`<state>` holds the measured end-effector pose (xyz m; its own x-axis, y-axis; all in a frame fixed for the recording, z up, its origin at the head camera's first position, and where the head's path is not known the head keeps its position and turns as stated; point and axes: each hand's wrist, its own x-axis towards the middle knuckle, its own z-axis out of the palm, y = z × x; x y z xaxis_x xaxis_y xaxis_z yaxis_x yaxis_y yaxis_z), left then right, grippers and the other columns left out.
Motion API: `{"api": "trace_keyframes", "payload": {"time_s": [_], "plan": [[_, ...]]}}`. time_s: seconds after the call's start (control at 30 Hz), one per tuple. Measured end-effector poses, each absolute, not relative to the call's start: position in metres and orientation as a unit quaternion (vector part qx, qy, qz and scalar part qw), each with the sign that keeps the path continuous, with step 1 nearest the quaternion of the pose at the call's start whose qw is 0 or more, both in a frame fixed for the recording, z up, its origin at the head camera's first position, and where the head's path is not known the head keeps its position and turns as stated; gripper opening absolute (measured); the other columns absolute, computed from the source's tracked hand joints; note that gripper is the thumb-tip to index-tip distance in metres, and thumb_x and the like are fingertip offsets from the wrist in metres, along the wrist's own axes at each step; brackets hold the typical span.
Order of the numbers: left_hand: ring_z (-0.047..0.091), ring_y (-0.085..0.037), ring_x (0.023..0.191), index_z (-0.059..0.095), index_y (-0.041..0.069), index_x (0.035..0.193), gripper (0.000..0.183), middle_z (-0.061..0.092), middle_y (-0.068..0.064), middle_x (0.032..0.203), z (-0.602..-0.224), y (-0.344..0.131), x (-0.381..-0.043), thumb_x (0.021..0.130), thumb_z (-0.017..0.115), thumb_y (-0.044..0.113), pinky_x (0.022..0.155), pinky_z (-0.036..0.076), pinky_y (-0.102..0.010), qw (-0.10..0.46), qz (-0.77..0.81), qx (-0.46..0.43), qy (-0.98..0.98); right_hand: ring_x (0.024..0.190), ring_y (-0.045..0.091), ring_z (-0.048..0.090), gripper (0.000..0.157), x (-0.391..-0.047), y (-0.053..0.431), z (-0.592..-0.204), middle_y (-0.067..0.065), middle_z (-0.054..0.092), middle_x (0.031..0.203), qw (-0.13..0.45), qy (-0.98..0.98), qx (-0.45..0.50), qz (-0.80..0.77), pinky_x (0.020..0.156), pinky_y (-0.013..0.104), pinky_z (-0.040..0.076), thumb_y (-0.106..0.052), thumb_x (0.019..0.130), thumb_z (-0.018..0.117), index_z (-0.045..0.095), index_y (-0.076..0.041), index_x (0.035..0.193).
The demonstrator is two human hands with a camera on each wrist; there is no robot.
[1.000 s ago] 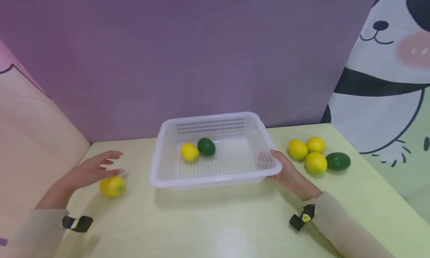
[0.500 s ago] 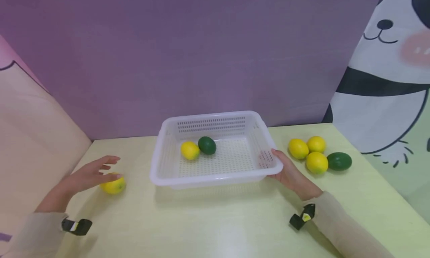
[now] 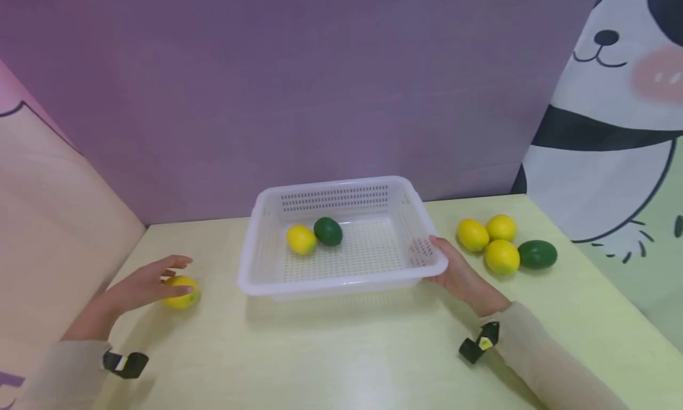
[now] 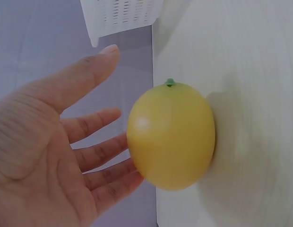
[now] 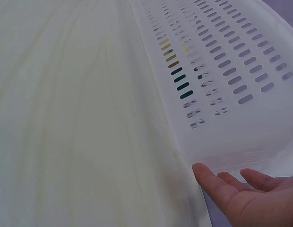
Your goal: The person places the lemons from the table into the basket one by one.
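Note:
My left hand (image 3: 146, 285) is beside a yellow lemon (image 3: 183, 295) on the table at the left, its thumb overlapping the fruit in the head view. In the left wrist view, the lemon (image 4: 172, 137) shows a small green stem tip; the spread fingers (image 4: 101, 152) reach its near side, while the thumb stands apart from it. My right hand (image 3: 458, 279) holds the right end of a white plastic basket (image 3: 341, 287), fingers at the rim and side wall. Inside the basket, another lemon (image 3: 301, 240) lies against a dark green fruit (image 3: 328, 231), possibly an avocado.
To the right of the basket, three lemons (image 3: 502, 257) cluster on the pale table (image 3: 341, 351) with a dark green fruit (image 3: 538, 255) touching them. A purple backdrop (image 3: 341, 90) rises behind the table, and a panda-printed panel (image 3: 603, 179) borders the right.
My left hand has lowered slightly, bringing its thumb across the front of the lemon. The right hand and the basket have stayed in place.

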<state>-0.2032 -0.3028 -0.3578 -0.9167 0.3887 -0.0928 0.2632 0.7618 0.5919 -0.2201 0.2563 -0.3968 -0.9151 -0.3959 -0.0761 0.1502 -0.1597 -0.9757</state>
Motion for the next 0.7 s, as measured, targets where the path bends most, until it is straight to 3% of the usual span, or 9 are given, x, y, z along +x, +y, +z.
{"api": "trace_keyframes", "payload": {"time_s": [0.27, 0.5, 0.7], "plan": [[0.044, -0.056, 0.112, 0.038, -0.013, 0.133, 0.067, 0.041, -0.040, 0.129, -0.364, -0.307, -0.204, 0.084, 0.070, 0.021, 0.088, 0.042, -0.062, 0.100, 0.288, 0.171, 0.937, 0.106, 0.019, 0.055, 0.056, -0.219, 0.257, -0.397, 0.000, 0.056, 0.119, 0.177, 0.622, -0.104, -0.756, 0.086, 0.034, 0.050, -0.042, 0.102, 0.026, 0.021, -0.010, 0.147], [0.044, -0.056, 0.112, 0.040, -0.012, 0.131, 0.067, 0.041, -0.040, 0.129, -0.371, -0.314, -0.206, 0.084, 0.071, 0.024, 0.087, 0.043, -0.061, 0.101, 0.269, 0.156, 0.945, 0.109, 0.020, 0.053, 0.061, -0.221, 0.256, -0.396, 0.004, 0.052, 0.124, 0.178, 0.626, -0.099, -0.753, 0.087, 0.034, 0.050, -0.044, 0.101, 0.027, 0.014, -0.009, 0.149], [0.048, -0.054, 0.107, 0.043, -0.013, 0.128, 0.063, 0.044, -0.040, 0.126, -0.368, -0.315, -0.209, 0.083, 0.071, 0.022, 0.084, 0.046, -0.058, 0.102, 0.257, 0.162, 0.947, 0.106, 0.018, 0.056, 0.055, -0.220, 0.257, -0.397, -0.003, 0.057, 0.117, 0.177, 0.619, -0.104, -0.758, 0.085, 0.033, 0.050, -0.043, 0.102, 0.026, 0.023, -0.012, 0.147]]}}
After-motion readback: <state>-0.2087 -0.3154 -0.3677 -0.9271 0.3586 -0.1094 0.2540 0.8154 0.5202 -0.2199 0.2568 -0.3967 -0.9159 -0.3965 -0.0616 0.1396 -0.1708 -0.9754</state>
